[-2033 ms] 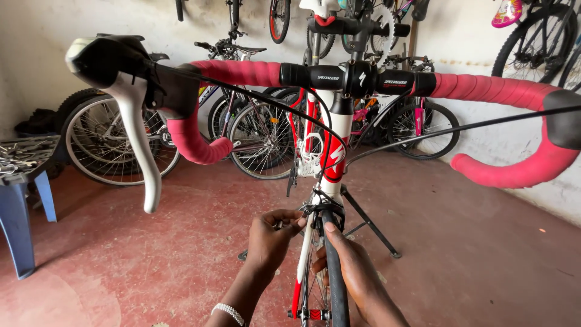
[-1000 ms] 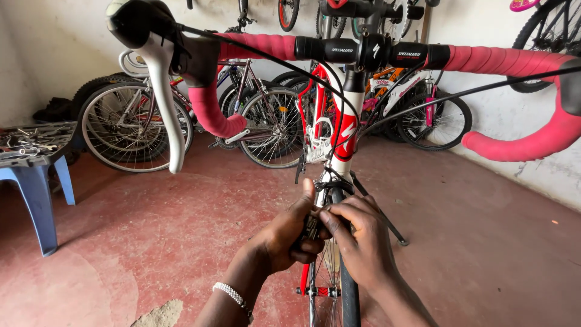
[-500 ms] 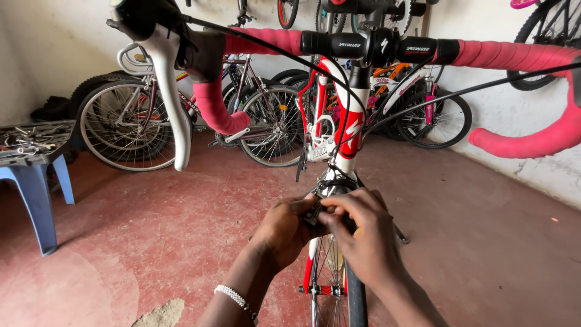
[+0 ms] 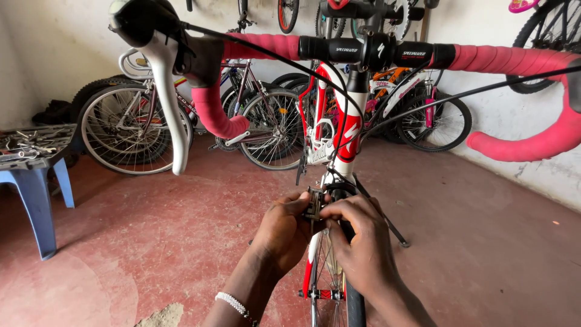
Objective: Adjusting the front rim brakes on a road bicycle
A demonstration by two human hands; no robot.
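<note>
Both hands meet at the small grey metal brake caliper (image 4: 314,203) above the thin black front tyre (image 4: 353,284): left hand (image 4: 283,233) pinches its left side, right hand (image 4: 357,239) curls fingers over from the right.

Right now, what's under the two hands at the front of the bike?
Under the left hand and right hand: the front wheel and red fork. The brake is mostly covered by fingers.

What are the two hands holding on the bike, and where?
Both hands, left hand and right hand, pinch the small grey metal front brake above the front wheel, one on each side.
</note>
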